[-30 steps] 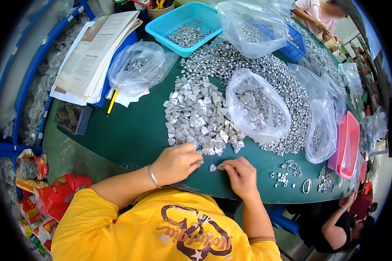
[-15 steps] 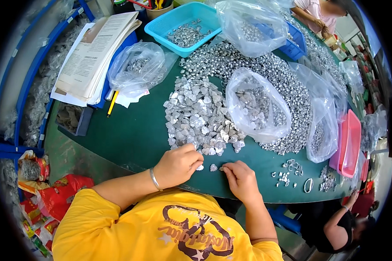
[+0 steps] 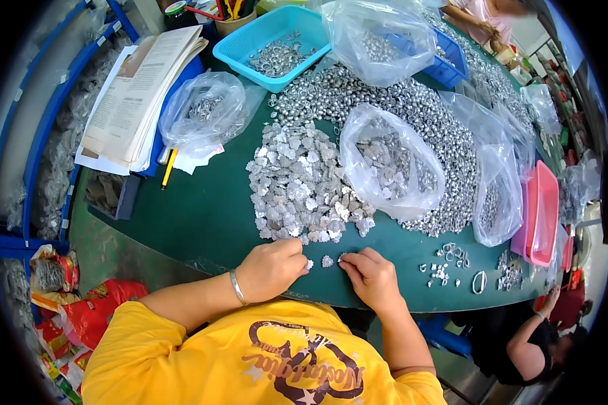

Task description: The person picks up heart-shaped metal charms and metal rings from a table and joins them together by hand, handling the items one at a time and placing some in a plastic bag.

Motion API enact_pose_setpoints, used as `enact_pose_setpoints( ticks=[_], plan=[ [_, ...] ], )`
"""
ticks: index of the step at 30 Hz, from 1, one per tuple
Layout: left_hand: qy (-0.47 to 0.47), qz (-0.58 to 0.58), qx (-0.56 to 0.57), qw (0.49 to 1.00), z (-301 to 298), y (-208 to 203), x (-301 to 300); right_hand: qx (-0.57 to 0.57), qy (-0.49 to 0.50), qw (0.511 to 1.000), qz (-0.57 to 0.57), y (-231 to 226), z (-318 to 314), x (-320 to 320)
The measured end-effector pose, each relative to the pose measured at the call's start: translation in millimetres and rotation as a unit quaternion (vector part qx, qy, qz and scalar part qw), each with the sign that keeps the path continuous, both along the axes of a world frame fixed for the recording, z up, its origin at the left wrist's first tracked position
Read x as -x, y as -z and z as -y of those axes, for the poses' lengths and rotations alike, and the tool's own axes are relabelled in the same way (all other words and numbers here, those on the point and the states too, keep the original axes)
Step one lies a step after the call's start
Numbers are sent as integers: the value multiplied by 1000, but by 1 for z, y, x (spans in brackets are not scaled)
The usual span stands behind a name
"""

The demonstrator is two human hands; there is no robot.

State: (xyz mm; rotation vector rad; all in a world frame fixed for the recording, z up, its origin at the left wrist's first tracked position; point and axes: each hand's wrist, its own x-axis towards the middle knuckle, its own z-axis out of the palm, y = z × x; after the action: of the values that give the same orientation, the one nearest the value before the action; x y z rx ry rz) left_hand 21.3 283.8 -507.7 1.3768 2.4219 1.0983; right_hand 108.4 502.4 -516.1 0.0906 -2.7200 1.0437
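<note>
Over the near edge of the green table, my left hand (image 3: 271, 270) is closed, its fingers curled. A small silvery metal piece (image 3: 309, 264) with a jagged outline shows at its fingertips. Opposite it, my right hand (image 3: 371, 275) pinches thumb and forefinger together on a similar small piece (image 3: 341, 257), mostly covered by the fingers. One loose jagged piece (image 3: 327, 261) lies on the table between the two hands. Just beyond my left hand spreads a heap of flat, silvery jagged-edged pieces (image 3: 297, 182).
An open plastic bag (image 3: 436, 177) of pieces stands right of the heap, before a mound of rounded metal parts (image 3: 456, 145). Farther back is a light blue basket (image 3: 270, 82). Papers (image 3: 132, 101) lie left, a pink basket (image 3: 542, 212) right. Two other people are at the right.
My left hand has drawn back slightly from the heap's near edge toward me. My right hand stays close to the same spot, still pinched. The whole view has shifted a little.
</note>
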Motion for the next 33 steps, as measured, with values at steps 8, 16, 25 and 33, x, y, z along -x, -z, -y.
enact_pose_setpoints(
  ticks=[8, 16, 25, 33],
  plan=[
    [-4, 9, -7, 1000, 0, 3, -2, 106, 17, 992, 66, -10, -4, 7],
    [3, 28, -2, 1000, -2, 0, -1, 27, 23, 999, 15, -3, 4, 5],
    [4, 250, -68, 966, -2, 2, 4, 666, 62, 726, 164, -2, -17, 3],
    [-51, 781, -324, 531, 7, -17, 30, -5, -36, 999, 29, -7, 20, 8]
  ],
)
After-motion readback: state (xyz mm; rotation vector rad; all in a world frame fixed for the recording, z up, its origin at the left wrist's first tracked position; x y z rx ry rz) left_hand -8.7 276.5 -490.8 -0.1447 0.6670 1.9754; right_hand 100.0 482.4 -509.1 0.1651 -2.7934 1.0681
